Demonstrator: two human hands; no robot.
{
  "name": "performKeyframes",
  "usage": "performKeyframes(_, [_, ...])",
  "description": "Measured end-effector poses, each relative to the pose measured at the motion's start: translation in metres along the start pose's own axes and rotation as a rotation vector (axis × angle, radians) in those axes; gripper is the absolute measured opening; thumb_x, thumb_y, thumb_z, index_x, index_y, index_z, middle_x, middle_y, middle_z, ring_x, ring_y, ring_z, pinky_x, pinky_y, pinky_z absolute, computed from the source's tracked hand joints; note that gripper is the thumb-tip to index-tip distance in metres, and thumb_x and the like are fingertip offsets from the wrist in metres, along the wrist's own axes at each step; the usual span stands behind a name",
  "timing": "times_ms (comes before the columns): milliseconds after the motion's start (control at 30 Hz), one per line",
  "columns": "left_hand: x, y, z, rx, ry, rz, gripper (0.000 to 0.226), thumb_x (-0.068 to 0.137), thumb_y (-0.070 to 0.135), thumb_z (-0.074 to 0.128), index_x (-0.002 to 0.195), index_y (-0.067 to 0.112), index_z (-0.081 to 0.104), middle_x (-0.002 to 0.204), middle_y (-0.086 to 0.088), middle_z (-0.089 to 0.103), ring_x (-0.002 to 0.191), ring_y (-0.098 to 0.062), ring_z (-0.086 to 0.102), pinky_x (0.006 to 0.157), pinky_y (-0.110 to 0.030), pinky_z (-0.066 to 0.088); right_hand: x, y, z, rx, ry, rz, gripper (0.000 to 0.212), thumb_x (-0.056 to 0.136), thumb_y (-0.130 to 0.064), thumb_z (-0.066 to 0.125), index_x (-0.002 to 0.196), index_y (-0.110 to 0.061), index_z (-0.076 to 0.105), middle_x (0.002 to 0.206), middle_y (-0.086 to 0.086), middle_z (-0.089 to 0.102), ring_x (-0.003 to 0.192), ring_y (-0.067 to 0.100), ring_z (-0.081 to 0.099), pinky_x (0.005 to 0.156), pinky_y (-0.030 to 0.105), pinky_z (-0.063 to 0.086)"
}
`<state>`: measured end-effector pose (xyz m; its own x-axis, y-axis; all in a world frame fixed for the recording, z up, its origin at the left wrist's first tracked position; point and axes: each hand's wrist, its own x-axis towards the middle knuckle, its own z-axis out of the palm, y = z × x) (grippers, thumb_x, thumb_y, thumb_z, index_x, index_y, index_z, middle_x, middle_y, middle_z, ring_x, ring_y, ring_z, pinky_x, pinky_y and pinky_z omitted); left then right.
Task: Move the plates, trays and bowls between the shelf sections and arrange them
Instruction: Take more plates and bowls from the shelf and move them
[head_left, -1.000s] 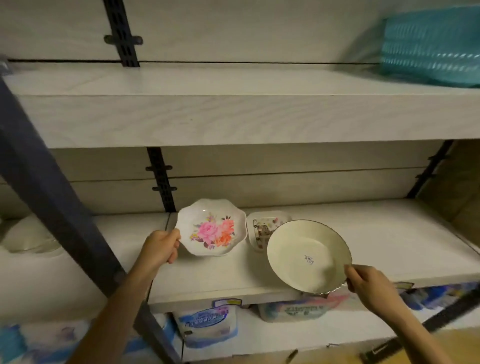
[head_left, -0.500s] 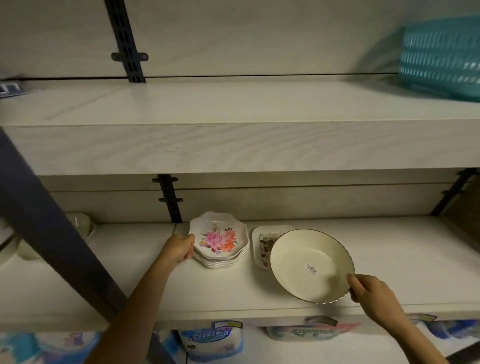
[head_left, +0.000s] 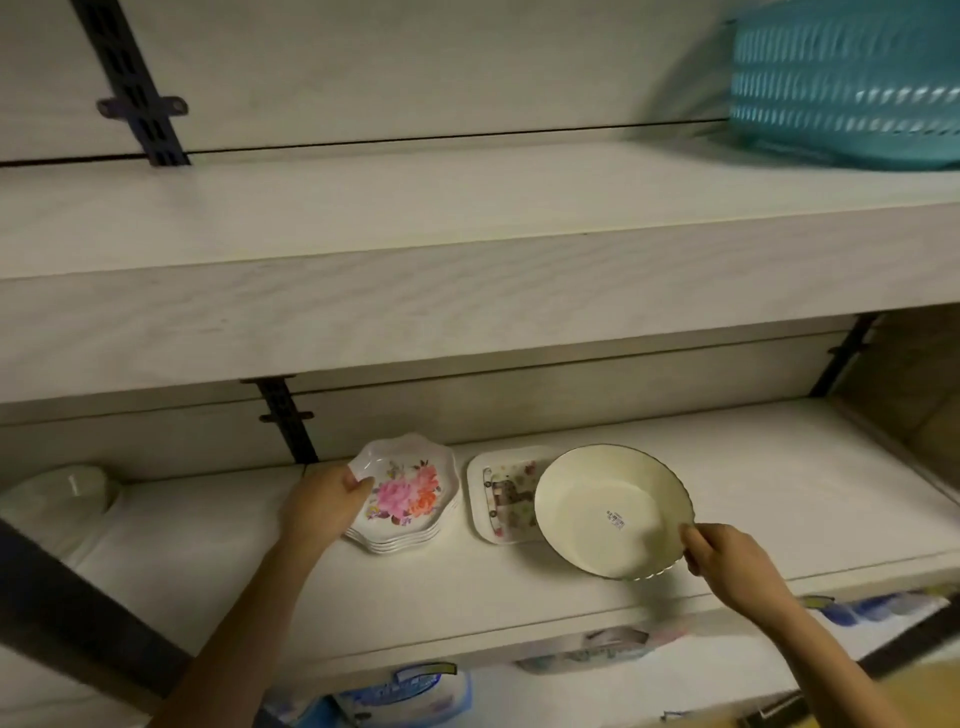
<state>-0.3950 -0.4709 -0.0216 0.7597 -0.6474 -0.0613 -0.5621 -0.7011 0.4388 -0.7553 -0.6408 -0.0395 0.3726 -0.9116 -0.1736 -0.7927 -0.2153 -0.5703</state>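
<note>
1. Left hand (head_left: 324, 506) grips the left rim of the top floral plate (head_left: 405, 488), thumb over the edge. The plate lies tilted on a stack of matching plates (head_left: 400, 543).
2. Right hand (head_left: 727, 558) pinches the right rim of the cream bowl (head_left: 608, 512), which is tilted with its inside facing the camera.
3. Between the hands, a square patterned tray (head_left: 498, 499) lies on the shelf (head_left: 779, 499), its right side hidden behind the bowl.
4. Far left of the left hand: pale bowl (head_left: 67, 491). Above the right hand: teal basket (head_left: 841, 88).
</note>
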Motion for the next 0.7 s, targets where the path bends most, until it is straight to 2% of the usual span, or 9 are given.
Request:
performKeyframes(133, [-0.009, 0.03, 0.001, 0.221, 0.078, 0.076, 0.033, 0.091, 0.037, 0.048, 0.078, 0.01, 0.063, 0.075, -0.008, 0.066, 0.069, -0.021, 0.056, 0.064, -0.026, 0.04, 0.024, 0.018, -0.01, 0.003, -0.025, 0.01, 0.047, 0.093, -0.019, 0.04, 0.046, -0.02, 0.041, 0.048, -0.004, 0.047, 0.054, 0.02, 0.043, 0.055, 0.028, 0.034])
performKeyframes(267, [-0.017, 0.049, 0.015, 0.307, 0.25, 0.198, 0.031, 0.089, 0.033, 0.053, 0.063, 0.016, 0.051, 0.056, -0.004, 0.054, 0.055, -0.021, 0.05, 0.053, -0.023, 0.035, 0.055, 0.041, -0.022, 0.012, -0.047, 0.029, 0.044, 0.093, -0.018, 0.038, 0.049, -0.018, 0.043, 0.058, 0.002, 0.053, 0.064, 0.028, 0.046, 0.057, 0.03, 0.034])
performKeyframes(333, [-0.021, 0.061, 0.024, 0.335, 0.283, 0.239, 0.029, 0.085, 0.025, 0.06, 0.059, 0.011, 0.057, 0.05, -0.003, 0.047, 0.048, -0.021, 0.045, 0.052, -0.022, 0.036, 0.07, 0.053, -0.026, 0.019, -0.058, 0.035, 0.043, 0.094, -0.018, 0.038, 0.051, -0.017, 0.045, 0.064, 0.007, 0.056, 0.068, 0.029, 0.049, 0.059, 0.032, 0.035])
performKeyframes(400, [-0.025, 0.071, 0.031, 0.395, 0.335, 0.294, 0.026, 0.072, 0.016, 0.07, 0.051, 0.007, 0.059, 0.039, -0.002, 0.042, 0.035, -0.019, 0.038, 0.047, -0.017, 0.029, 0.084, 0.062, -0.027, 0.013, -0.076, 0.034, 0.043, 0.094, -0.017, 0.038, 0.052, -0.016, 0.045, 0.068, 0.011, 0.057, 0.069, 0.03, 0.049, 0.061, 0.032, 0.034])
performKeyframes(467, [-0.03, 0.077, 0.04, 0.431, 0.401, 0.276, 0.031, 0.069, 0.02, 0.074, 0.046, 0.008, 0.058, 0.032, -0.002, 0.047, 0.027, -0.014, 0.034, 0.045, -0.01, 0.023, 0.096, 0.069, -0.028, -0.007, -0.095, 0.025, 0.044, 0.096, -0.017, 0.037, 0.052, -0.015, 0.044, 0.07, 0.013, 0.056, 0.069, 0.03, 0.046, 0.061, 0.032, 0.032])
performKeyframes(567, [-0.043, 0.085, 0.05, 0.451, 0.413, 0.219, 0.037, 0.083, 0.032, 0.056, 0.055, 0.009, 0.065, 0.039, -0.003, 0.057, 0.034, -0.011, 0.034, 0.044, -0.006, 0.013, 0.112, 0.077, -0.027, -0.018, -0.136, -0.003, 0.047, 0.098, -0.02, 0.034, 0.052, -0.016, 0.042, 0.069, 0.013, 0.055, 0.069, 0.028, 0.047, 0.056, 0.031, 0.032])
performKeyframes(600, [-0.048, 0.087, 0.052, 0.407, 0.409, 0.21, 0.04, 0.087, 0.034, 0.05, 0.061, 0.009, 0.067, 0.044, -0.004, 0.061, 0.035, -0.013, 0.042, 0.042, -0.007, 0.016, 0.117, 0.079, -0.026, -0.015, -0.151, -0.006, 0.048, 0.098, -0.021, 0.034, 0.051, -0.016, 0.042, 0.069, 0.012, 0.055, 0.069, 0.027, 0.048, 0.056, 0.031, 0.032])
performKeyframes(700, [-0.059, 0.095, 0.052, 0.279, 0.438, 0.179, 0.056, 0.092, 0.043, 0.032, 0.07, 0.009, 0.071, 0.052, -0.007, 0.067, 0.044, -0.021, 0.062, 0.045, -0.02, 0.046, 0.127, 0.088, -0.022, 0.021, -0.168, 0.016, 0.048, 0.099, -0.027, 0.034, 0.054, -0.017, 0.046, 0.074, 0.012, 0.057, 0.073, 0.029, 0.051, 0.064, 0.031, 0.035])
